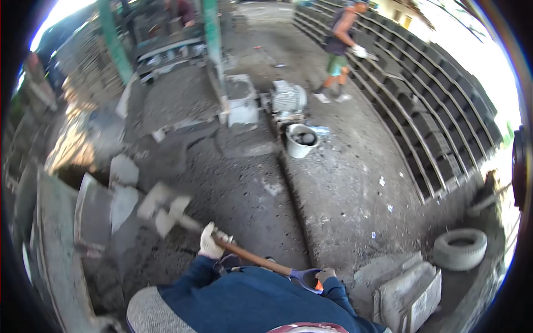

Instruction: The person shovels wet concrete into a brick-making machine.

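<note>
A shovel [252, 257] slants across the front of my body, its blade [161, 206] out to the left over the dark ground and blurred. My left hand [211, 242], in a pale glove, is closed round the shaft low down, near where the wood meets the metal. At the other end, my right hand [326, 275] grips the blue D-shaped handle [304, 277], close to my body. Something orange shows beside that hand. Grey slabs [123, 202] stand just beyond the blade.
A bucket [302, 142] stands by a motor [288, 100] ahead. Racks of dark blocks [427, 105] line the right side, where a person [340, 50] in shorts walks. A tyre [460, 248] and folded sacks [408, 294] lie at lower right. A green post [212, 44] rises ahead.
</note>
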A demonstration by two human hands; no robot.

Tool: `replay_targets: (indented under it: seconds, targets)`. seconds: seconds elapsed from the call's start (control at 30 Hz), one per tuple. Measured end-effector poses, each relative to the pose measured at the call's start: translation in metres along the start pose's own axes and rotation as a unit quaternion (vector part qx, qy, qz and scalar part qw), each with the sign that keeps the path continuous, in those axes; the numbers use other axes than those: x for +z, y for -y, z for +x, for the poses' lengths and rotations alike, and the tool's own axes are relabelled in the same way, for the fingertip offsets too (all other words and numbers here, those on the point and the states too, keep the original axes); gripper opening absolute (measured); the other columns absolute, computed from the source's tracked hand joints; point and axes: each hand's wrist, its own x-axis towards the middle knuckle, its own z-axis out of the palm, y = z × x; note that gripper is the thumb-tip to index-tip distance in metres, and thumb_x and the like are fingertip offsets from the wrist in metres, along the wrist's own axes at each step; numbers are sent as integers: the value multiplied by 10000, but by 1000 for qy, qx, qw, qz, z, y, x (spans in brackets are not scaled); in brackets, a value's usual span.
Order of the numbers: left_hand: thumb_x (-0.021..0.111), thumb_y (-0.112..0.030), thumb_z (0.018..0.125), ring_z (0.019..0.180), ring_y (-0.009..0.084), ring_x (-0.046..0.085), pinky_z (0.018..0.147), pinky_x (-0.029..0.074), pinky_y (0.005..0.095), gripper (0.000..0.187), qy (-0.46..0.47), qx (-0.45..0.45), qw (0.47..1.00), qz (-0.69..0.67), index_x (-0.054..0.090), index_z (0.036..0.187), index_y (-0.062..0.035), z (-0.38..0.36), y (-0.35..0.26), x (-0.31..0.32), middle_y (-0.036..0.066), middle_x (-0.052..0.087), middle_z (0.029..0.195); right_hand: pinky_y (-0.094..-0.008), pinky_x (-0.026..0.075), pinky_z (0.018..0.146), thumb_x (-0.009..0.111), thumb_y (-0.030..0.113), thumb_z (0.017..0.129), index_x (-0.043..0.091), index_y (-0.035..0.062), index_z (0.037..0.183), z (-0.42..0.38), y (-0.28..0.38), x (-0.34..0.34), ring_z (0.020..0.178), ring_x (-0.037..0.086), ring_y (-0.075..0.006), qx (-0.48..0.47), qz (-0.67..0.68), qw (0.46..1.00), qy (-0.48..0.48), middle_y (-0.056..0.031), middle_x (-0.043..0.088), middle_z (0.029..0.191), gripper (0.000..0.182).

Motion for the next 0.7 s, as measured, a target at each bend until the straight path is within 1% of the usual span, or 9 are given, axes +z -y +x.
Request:
replay_targets:
  seconds: [0.07,0.1,0.13,0.23,0.33,0.43,0.53,0.63,0.7]
  targets:
    - [691,-392,908,613,244,534,800,482,550,272,60,6,998,27,522,842,-190,15,-20,23,22,493,642,-363,558,774,679,105,851,708,32,1109,-46,35,-29,944,713,-287,-217,-272,938,3,-198,727,1030,270]
    - [675,-362,930,630,242,555,845,483,535,250,119,4,992,37,518,862,-180,17,-32,38,15,517,667,-374,557,762,671,83,848,711,32,1096,-34,28,-12,913,705,-279,-197,-39,979,-24,-175,727,1011,257]
    - [666,-393,939,659,244,584,821,494,547,261,171,11,984,56,534,881,-175,20,-43,55,10,540,678,-384,555,751,663,61,845,714,32,1083,-23,17,18,882,697,-270,-161,199,965,-48,-151,726,992,246]
    - [637,-389,970,726,244,615,845,502,550,240,263,23,964,18,568,1015,-163,18,-69,116,32,592,769,-388,547,663,652,34,835,707,25,1029,-1,16,49,732,649,-227,-72,556,824,-77,-79,689,854,201]
    - [649,-370,970,750,246,629,816,528,528,244,263,51,963,19,558,1080,-172,17,-96,172,39,603,820,-376,539,574,659,73,834,702,6,1017,-49,92,-22,630,637,-225,4,723,689,-49,-90,669,752,200]
    - [703,-299,927,636,208,606,680,544,460,204,164,105,971,138,584,901,-135,65,-143,213,26,574,708,-381,531,549,674,138,850,680,2,1072,-89,161,-92,609,633,-222,-131,808,569,84,-102,655,706,261]
    - [711,-186,881,579,197,573,622,528,470,168,180,70,977,91,582,791,-126,183,-209,208,19,553,658,-370,540,537,716,166,860,614,9,1115,-127,300,-171,544,622,-226,-155,750,637,-93,-106,624,631,316]
    - [702,-191,883,592,202,567,639,529,481,159,140,74,982,106,581,809,-119,232,-261,222,35,554,695,-381,539,511,725,175,852,592,4,1101,-88,355,-182,520,613,-231,-196,733,625,-184,-118,615,618,330]
    - [700,-178,883,603,209,568,641,539,482,118,165,75,978,103,611,855,-105,255,-281,229,39,556,711,-392,528,470,706,214,856,560,10,1026,-73,373,-201,480,587,-235,-190,726,649,-123,-140,605,602,304]
